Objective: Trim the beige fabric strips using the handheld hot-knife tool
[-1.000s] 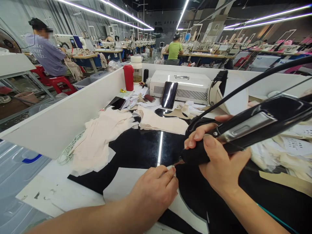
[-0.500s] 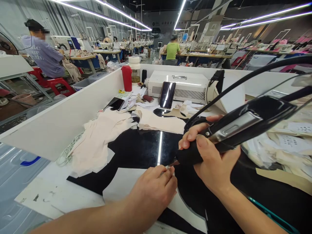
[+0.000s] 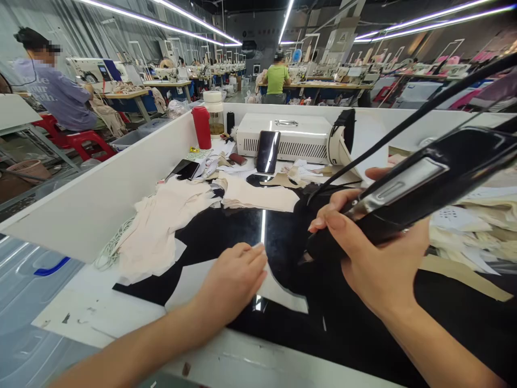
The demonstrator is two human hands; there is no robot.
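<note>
The right hand [image 3: 377,250] is clamped round the tool [image 3: 428,180], tip low, probably for control. The left hand [image 3: 234,275] lies over the white piece [image 3: 280,291], near on the counter [image 3: 250,358], perhaps to steady it; I can't judge whether its grip pinches.

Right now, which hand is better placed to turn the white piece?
Probably the left hand: its fingers rest on the white piece, while the right hand grips a black tool off to the side.

Left forearm [image 3: 157,345], right forearm [image 3: 432,345] bare; left grip [image 3: 234,275], right grip [image 3: 383,269] likewise bare
</note>
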